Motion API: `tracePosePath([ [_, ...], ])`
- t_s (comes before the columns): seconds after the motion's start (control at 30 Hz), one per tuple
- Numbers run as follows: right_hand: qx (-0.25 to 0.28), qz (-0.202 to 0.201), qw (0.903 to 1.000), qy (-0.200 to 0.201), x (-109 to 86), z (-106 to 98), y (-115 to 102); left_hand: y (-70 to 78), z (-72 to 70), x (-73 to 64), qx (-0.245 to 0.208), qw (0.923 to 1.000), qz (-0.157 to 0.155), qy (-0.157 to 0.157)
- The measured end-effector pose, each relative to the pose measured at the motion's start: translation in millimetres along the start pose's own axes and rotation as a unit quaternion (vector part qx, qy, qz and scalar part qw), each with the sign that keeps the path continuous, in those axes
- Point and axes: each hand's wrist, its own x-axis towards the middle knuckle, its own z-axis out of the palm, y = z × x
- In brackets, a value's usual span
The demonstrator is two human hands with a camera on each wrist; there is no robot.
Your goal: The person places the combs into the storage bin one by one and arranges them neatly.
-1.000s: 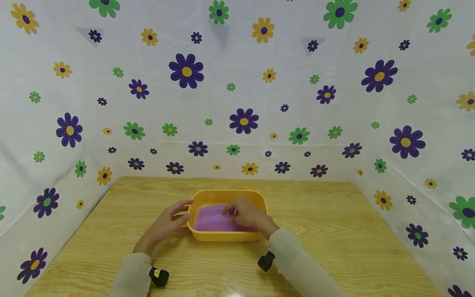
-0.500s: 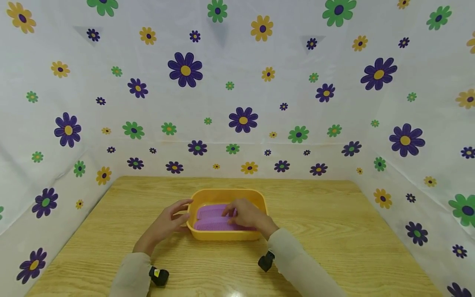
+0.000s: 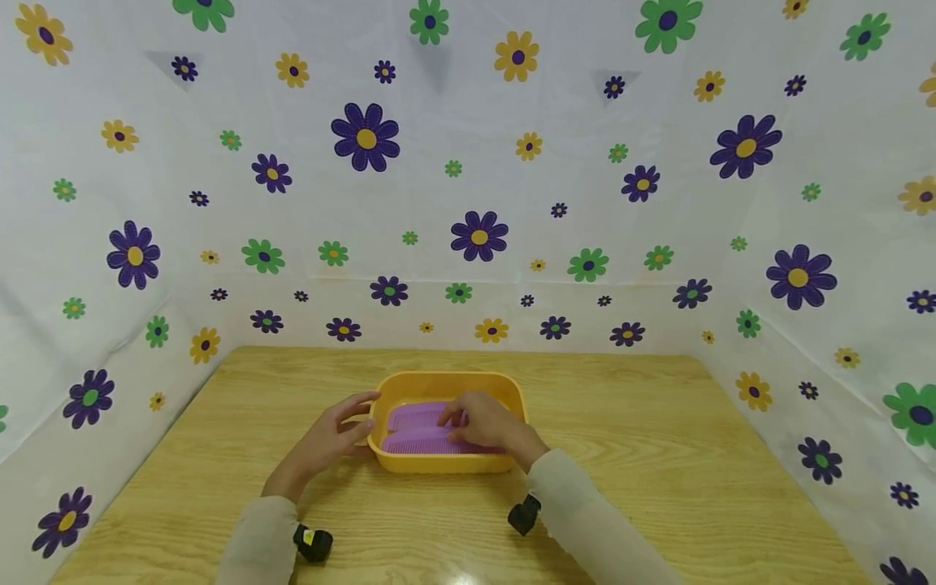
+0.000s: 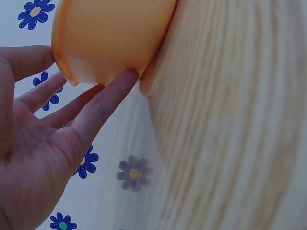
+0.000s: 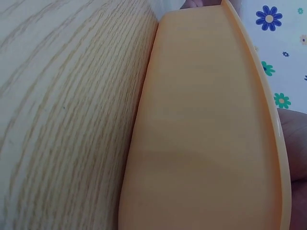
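Two purple combs lie side by side in a yellow plastic basin (image 3: pixel 409 464) on the table. The farther comb (image 3: pixel 413 417) is partly behind the right hand. The nearer comb (image 3: pixel 417 441) shows a row of fine teeth along its front. My right hand (image 3: pixel 484 418) reaches over the basin's right end, its curled thumb and forefinger at the nearer comb's spine, seemingly pinching it; the fingertips are partly hidden. My left hand (image 3: pixel 329 435) touches the basin's left end with spread fingers; in the left wrist view a fingertip (image 4: pixel 129 75) rests against its outer wall.
The wooden table (image 3: pixel 643 455) carries the basin near its middle. A white sheet (image 3: pixel 439 195) with printed flowers rises at the back and both sides. Black wrist cameras, one of them the left camera (image 3: pixel 314 544), sit by the sleeves.
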Motion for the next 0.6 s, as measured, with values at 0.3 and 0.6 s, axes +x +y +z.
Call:
tracePosePath([
  [0.3,-0.003,0.007,1.0000,-0.006,0.8,0.5,1.8,0.4,-1.7,-1.8,0.006,1.0000,0.006,0.001],
  [0.6,0.004,-0.001,1.0000,-0.009,-2.8,-4.6,2.9,2.3,0.2,-0.8,0.007,1.0000,0.002,0.001],
])
